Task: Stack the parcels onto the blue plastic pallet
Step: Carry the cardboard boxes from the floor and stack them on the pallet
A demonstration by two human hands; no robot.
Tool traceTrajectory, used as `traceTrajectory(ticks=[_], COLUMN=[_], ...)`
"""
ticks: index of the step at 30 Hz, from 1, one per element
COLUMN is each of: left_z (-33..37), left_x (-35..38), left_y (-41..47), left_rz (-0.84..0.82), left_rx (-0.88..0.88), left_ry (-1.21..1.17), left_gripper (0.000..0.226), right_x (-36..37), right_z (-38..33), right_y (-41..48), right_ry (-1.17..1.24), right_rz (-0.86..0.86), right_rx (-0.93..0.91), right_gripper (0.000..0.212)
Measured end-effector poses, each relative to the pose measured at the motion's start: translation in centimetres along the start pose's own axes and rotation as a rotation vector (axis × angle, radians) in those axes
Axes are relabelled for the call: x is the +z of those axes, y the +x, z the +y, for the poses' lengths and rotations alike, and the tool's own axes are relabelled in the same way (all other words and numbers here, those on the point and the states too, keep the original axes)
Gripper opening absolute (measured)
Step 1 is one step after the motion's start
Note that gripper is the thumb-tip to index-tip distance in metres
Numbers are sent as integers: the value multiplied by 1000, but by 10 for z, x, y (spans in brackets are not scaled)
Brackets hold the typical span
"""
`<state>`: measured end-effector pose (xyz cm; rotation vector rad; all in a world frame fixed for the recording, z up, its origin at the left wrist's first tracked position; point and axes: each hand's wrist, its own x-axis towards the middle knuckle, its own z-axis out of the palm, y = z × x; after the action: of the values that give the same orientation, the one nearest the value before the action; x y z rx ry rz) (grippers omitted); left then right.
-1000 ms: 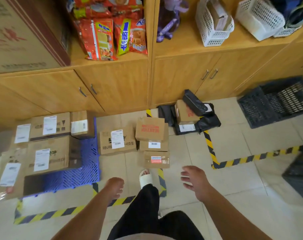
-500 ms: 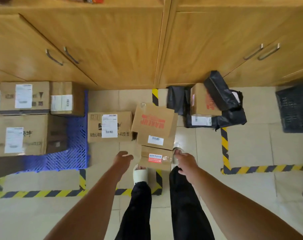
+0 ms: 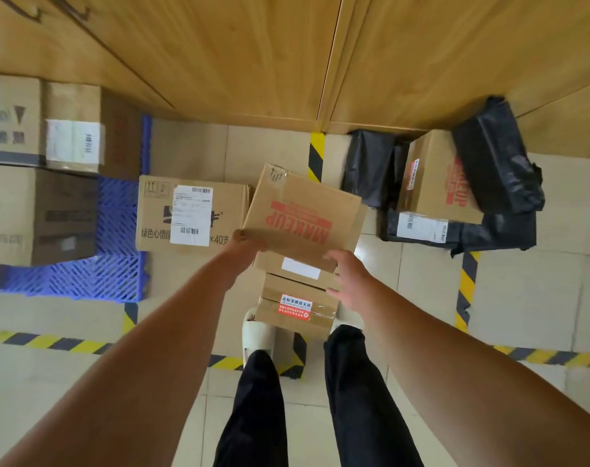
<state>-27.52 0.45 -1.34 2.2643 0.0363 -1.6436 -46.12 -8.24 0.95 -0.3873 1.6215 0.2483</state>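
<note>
A cardboard box with red "MAKE UP" print [image 3: 303, 214] sits tilted on top of a small pile in the middle of the floor. My left hand [image 3: 244, 242] grips its near left corner and my right hand [image 3: 346, 271] grips its near right edge. Under it lie a box with a white label [image 3: 300, 268] and a box with a red sticker [image 3: 295, 306]. The blue plastic pallet [image 3: 115, 264] lies at the left and carries several large brown parcels [image 3: 40, 214]. A long labelled carton [image 3: 189, 214] stands on the floor between pallet and pile.
Wooden cabinet doors [image 3: 253, 55] close off the far side. At the right, black plastic mailer bags [image 3: 496, 156] and another printed box [image 3: 438, 183] lie in a heap. Yellow-black tape [image 3: 465, 284] marks the tiled floor. My feet stand just behind the pile.
I have bent closer to the pile. Both hands moved forward from beside the lowest box and took hold of the top printed box, which now sits tilted.
</note>
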Motion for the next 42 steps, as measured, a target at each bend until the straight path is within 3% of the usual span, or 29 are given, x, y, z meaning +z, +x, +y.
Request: traceTrajectory(ticks=[5,10,15,18,22,26,32,35,37,39,42], left_z=[-5,-9,-24,-38,-51,-61,-54,-60,-69,-81,-107], left_x=[-7,-32,-69,-90,-118,-145,-178,-181,-176,-165,-141], left_y=[-37,-133,-244,-304,-372,-428,-494,-511,-520,-532,-552], left_rz=[13,-17,-81,-164,-186,-126,-270,-232,-229,-209,-129], left_rx=[25,144,199,224,317,402,723,748,773,800,785], left_ry=[-188,-371,-435,-444,-476,-630,-344,-396,-440,-412,-433], left_gripper=[49,60,41,48,57,40,60,64,59,49,32], right_x=[-5,-19,-30,-28,-27,-34,-55,-64,-71,-81,-101], right_z=[0,13,39,59,83,108,134,146,158,173,200], right_y=[-37,-121,-220,-288,-372,-442,-504,-519,-528,-537,-549], right_ry=[-21,41,34,56,79,81,177,195,193,165,32], right_rz=[30,37,75,27,42,25,2,-32,-52,-74,-117], right_rx=[-62,-144,-270,-345,-451,-538,-702,-790,-850,-913,-1009], right_gripper=[13,9,18,18,38,29,19,34,54,58,34])
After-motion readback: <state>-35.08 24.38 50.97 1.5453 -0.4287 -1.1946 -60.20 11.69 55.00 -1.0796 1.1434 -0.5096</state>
